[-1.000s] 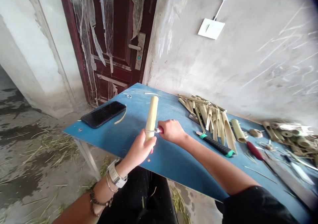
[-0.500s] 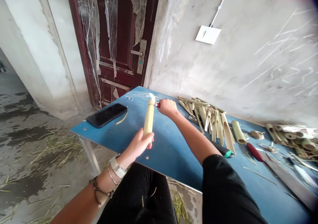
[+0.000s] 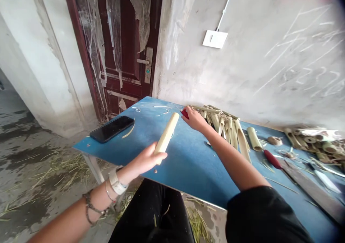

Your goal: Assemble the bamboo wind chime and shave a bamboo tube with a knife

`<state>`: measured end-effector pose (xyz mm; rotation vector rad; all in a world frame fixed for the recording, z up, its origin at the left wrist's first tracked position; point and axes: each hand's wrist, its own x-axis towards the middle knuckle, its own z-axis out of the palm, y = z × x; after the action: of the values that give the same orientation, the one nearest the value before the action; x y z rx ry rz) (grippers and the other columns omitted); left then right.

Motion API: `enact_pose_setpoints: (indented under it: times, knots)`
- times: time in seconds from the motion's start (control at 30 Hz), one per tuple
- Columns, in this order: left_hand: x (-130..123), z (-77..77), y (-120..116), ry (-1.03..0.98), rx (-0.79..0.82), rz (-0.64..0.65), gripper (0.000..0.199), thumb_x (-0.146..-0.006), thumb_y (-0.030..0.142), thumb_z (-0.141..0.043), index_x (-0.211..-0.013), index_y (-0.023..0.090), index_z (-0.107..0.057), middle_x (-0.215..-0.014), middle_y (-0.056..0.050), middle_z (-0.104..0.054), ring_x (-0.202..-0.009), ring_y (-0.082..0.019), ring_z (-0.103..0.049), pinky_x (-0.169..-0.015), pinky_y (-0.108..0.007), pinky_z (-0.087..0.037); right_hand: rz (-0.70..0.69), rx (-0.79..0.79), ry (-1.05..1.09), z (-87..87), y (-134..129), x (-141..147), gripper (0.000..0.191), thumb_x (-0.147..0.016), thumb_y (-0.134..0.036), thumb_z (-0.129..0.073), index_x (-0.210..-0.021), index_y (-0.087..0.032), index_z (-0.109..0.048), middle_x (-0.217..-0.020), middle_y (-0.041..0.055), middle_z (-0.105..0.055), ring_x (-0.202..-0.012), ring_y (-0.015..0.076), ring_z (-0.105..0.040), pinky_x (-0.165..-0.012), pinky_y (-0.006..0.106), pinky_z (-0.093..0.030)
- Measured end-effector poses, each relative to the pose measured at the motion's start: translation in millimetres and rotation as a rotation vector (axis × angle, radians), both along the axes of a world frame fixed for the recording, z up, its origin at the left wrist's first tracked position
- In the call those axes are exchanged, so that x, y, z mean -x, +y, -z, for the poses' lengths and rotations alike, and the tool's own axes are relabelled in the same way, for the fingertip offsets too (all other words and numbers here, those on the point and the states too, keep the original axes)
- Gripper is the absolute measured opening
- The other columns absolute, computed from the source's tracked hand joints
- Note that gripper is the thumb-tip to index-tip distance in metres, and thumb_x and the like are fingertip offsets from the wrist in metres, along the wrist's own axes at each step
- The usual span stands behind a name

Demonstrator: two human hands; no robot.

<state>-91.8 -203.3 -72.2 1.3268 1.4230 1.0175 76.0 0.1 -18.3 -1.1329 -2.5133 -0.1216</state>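
Note:
In the head view, my left hand [image 3: 148,158] is wrapped round the lower end of a pale, peeled bamboo piece [image 3: 168,132], which leans to the right above the table. My right hand [image 3: 196,119], apart from the bamboo, is closed on the red handle of a small knife [image 3: 185,113]; its blade can hardly be made out. Thin curled shavings [image 3: 161,111] lie on the blue table [image 3: 185,167] beyond the bamboo's top end. Next to my right hand is a heap of split bamboo pieces [image 3: 226,126].
A black phone [image 3: 112,129] lies at the table's left. On the right are a short bamboo tube [image 3: 254,139], a red-handled blade tool [image 3: 272,159] and a pile of bamboo offcuts [image 3: 320,142]. A wall and a door [image 3: 129,56] stand behind the table.
My right hand has drawn the knife off the bamboo's top end and moved right. The bamboo now tilts further right, and the curl at its tip is gone from there.

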Motion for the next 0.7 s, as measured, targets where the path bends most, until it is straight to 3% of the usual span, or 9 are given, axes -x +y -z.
enact_pose_setpoints:
  times: [0.1, 0.2, 0.3, 0.4, 0.47, 0.6, 0.7]
  knots:
    - [16, -4.9, 8, 0.192, -0.027, 0.000, 0.033, -0.076, 0.043, -0.057, -0.092, 0.015, -0.058, -0.070, -0.004, -0.059, -0.058, -0.015, -0.054, -0.050, -0.022, -0.038, -0.087, 0.018, 0.056, 6.1, -37, -21, 0.020, -0.088, -0.028, -0.047, -0.100, -0.013, -0.052, -0.097, 0.0105, -0.061, -0.085, 0.0194, -0.057, -0.072, 0.025, -0.038]
    - [17, -4.7, 10, 0.395, -0.054, -0.026, 0.027, -0.079, 0.043, -0.053, -0.079, 0.016, -0.057, -0.061, -0.004, -0.058, -0.050, -0.016, -0.053, -0.045, -0.022, -0.032, -0.132, 0.101, 0.117, 20.4, -71, -26, 0.023, -0.092, -0.032, -0.040, -0.105, -0.016, -0.050, -0.096, 0.0075, -0.062, -0.079, 0.0177, -0.058, -0.067, 0.024, -0.038]
    - [5, 1.3, 3, 0.691, -0.187, -0.135, 0.029, -0.085, 0.040, -0.045, -0.084, 0.016, -0.061, -0.069, -0.007, -0.061, -0.059, -0.018, -0.057, -0.050, -0.024, -0.033, -0.137, 0.175, 0.099, 39.9, -95, -18, 0.027, -0.095, -0.036, -0.035, -0.115, -0.021, -0.045, -0.100, 0.0052, -0.064, -0.078, 0.0171, -0.061, -0.063, 0.023, -0.036]
    - [-7, 6.6, -8, 0.955, -0.261, -0.245, 0.038, -0.092, 0.036, -0.033, -0.109, 0.014, -0.059, -0.093, -0.012, -0.062, -0.077, -0.021, -0.060, -0.059, -0.025, -0.037, -0.093, 0.182, -0.009, 56.5, -105, -13, 0.023, -0.092, -0.034, -0.041, -0.110, -0.022, -0.048, -0.103, 0.0043, -0.064, -0.077, 0.0174, -0.062, -0.059, 0.023, -0.033]
    - [-10, 7.5, -16, 1.080, -0.227, -0.289, 0.043, -0.095, 0.036, -0.026, -0.116, 0.013, -0.055, -0.096, -0.013, -0.062, -0.078, -0.023, -0.061, -0.058, -0.026, -0.036, -0.053, 0.190, -0.071, 63.0, -105, -13, 0.018, -0.090, -0.032, -0.044, -0.103, -0.021, -0.050, -0.097, 0.0035, -0.065, -0.072, 0.0173, -0.062, -0.056, 0.023, -0.030]
    - [-10, 6.4, -30, 1.268, -0.181, -0.272, 0.048, -0.091, 0.053, -0.031, -0.092, 0.014, -0.059, -0.080, -0.012, -0.060, -0.066, -0.025, -0.059, -0.048, -0.027, -0.025, 0.009, 0.197, -0.104, 65.7, -105, -15, 0.015, -0.089, -0.034, -0.045, -0.093, -0.020, -0.050, -0.087, 0.0026, -0.066, -0.067, 0.0167, -0.061, -0.054, 0.024, -0.026]
    - [-8, 6.1, -35, 1.268, -0.212, -0.211, 0.037, -0.090, 0.048, -0.039, -0.096, 0.015, -0.054, -0.082, -0.010, -0.059, -0.062, -0.022, -0.058, -0.046, -0.026, -0.021, 0.033, 0.172, -0.113, 65.2, -109, -12, 0.021, -0.091, -0.039, -0.042, -0.090, -0.019, -0.049, -0.082, 0.0031, -0.066, -0.065, 0.0166, -0.061, -0.053, 0.024, -0.025]
